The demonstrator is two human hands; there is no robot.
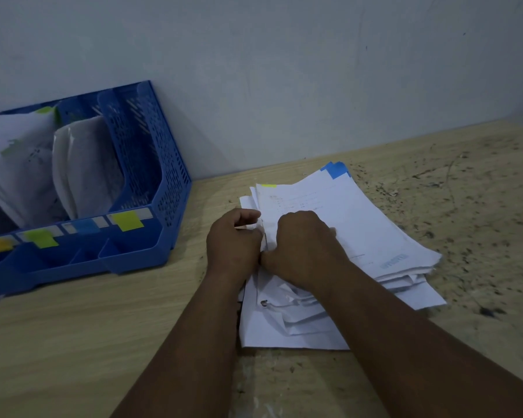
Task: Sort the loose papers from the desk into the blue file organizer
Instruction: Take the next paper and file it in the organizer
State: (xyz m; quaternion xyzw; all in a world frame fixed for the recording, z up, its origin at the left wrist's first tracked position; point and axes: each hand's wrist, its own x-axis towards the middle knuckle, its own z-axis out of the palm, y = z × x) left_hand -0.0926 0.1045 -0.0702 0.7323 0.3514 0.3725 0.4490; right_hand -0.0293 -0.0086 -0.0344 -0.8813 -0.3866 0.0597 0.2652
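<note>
Centrally, the left hand and right hand — fingers curled — pinch sheets at the left edge of the loose paper stack on the worktop. Leftward stands the blue file organizer — colour-tabbed, partly filled. Printed text on the top sheet is too blurred to read.

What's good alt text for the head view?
Both hands, left hand and right hand, grip the left edge of a messy paper stack on a wooden desk. A blue file organizer, already holding papers, stands left against the wall.
</note>
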